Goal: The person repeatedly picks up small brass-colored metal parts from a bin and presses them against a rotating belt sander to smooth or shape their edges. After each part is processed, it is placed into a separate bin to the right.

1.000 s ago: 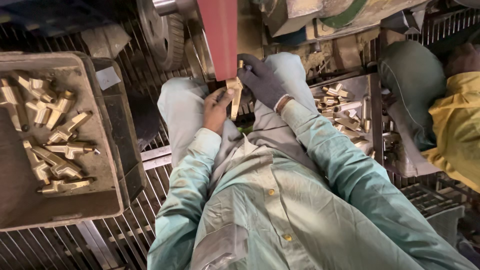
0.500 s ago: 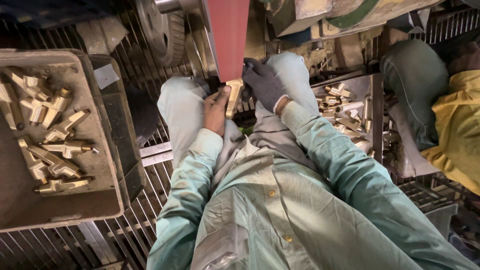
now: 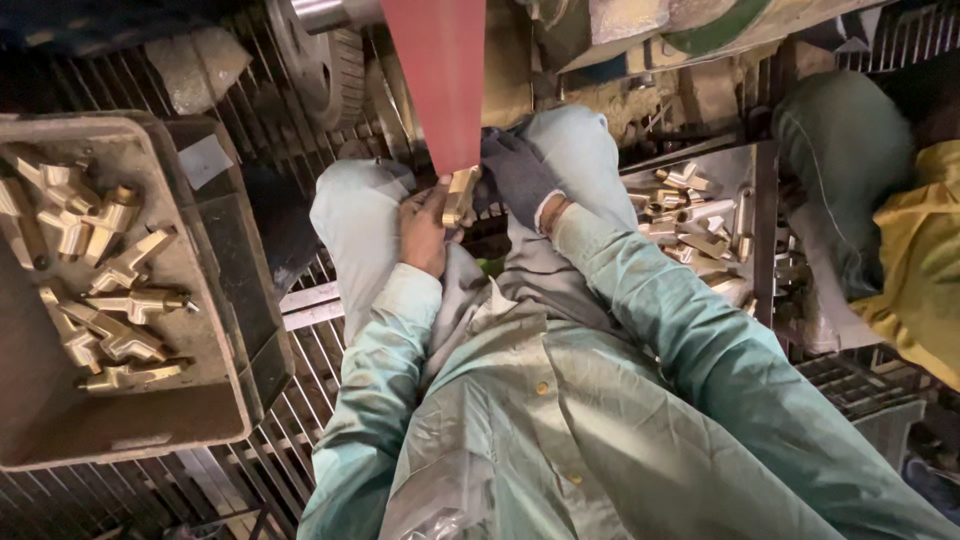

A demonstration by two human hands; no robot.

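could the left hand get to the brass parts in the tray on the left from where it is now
Probably yes. The left hand is busy holding the brass piece at the red belt, but the tray is open-topped beside the left knee with nothing between.

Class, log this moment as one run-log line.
left hand: holds brass part | right hand: gloved, steadies part | part: against red belt | tray: brass parts, left
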